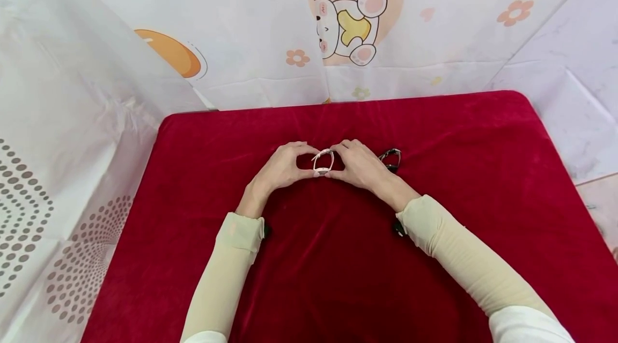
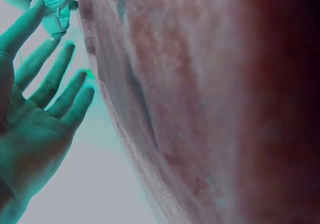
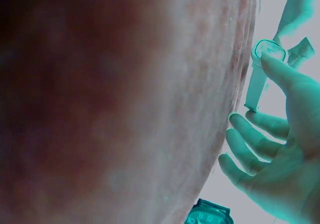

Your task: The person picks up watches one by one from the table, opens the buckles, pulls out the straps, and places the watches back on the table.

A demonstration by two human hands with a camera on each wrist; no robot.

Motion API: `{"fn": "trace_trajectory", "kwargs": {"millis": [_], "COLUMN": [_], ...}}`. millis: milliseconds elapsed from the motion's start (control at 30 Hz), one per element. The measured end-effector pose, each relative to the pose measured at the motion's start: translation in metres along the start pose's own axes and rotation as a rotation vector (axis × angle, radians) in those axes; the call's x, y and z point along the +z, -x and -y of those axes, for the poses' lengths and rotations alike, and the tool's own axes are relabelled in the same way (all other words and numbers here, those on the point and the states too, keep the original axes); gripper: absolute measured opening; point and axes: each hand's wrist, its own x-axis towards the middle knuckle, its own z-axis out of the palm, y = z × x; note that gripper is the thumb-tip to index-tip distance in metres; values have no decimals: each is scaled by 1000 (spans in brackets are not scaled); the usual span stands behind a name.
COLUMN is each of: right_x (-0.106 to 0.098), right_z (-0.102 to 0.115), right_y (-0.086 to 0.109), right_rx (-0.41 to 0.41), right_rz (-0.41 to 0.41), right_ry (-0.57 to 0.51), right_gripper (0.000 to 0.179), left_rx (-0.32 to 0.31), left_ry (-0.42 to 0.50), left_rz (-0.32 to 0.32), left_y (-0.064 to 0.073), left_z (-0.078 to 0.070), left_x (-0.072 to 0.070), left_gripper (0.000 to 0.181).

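Note:
A pale wristwatch (image 1: 322,170) is held between the two hands, its strap standing up in a loop. My left hand (image 1: 281,167) pinches it from the left, thumb at the case and index finger at the strap. From the other side my right hand (image 1: 362,166) does the same. In the right wrist view the right thumb lies on the edge of the watch face (image 3: 272,47), while a fingertip meets the end of the strap (image 3: 256,86). The other fingers of both hands are spread. Just right of the right hand lies a dark wristwatch (image 1: 392,167).
A red velvet cloth (image 1: 328,257) covers the table. Behind its far edge hangs a white curtain (image 1: 251,64) printed with fruit, flowers and a cartoon animal. More pale sheeting (image 1: 87,117) hangs along the left side.

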Motion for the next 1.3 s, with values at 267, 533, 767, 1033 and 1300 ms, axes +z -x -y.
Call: {"fn": "trace_trajectory", "kwargs": {"millis": [267,533,767,1033,1300], "right_x": [-3,-7,-9,-10,-7], "right_z": [1,2,3,4,4], "right_y": [-4,-3,-1,-1,0], "right_rx": [12,76,107,138,116], "right_rz": [-22,-12,-38,-59,-92], "right_ry": [-73,-178,-195,-184,-190], "right_gripper": [55,57,56,60,60], "left_rx": [-25,-76,-77,-104,-155], "left_ry": [186,299,339,469,506], "left_rz": [5,-8,-7,-3,-50], "left_y": [-3,-2,-1,-2,-6], "left_z": [0,-3,-3,-5,-7], "left_x": [-4,-6,-6,-7,-3], "left_gripper": [46,51,52,45,38]}}
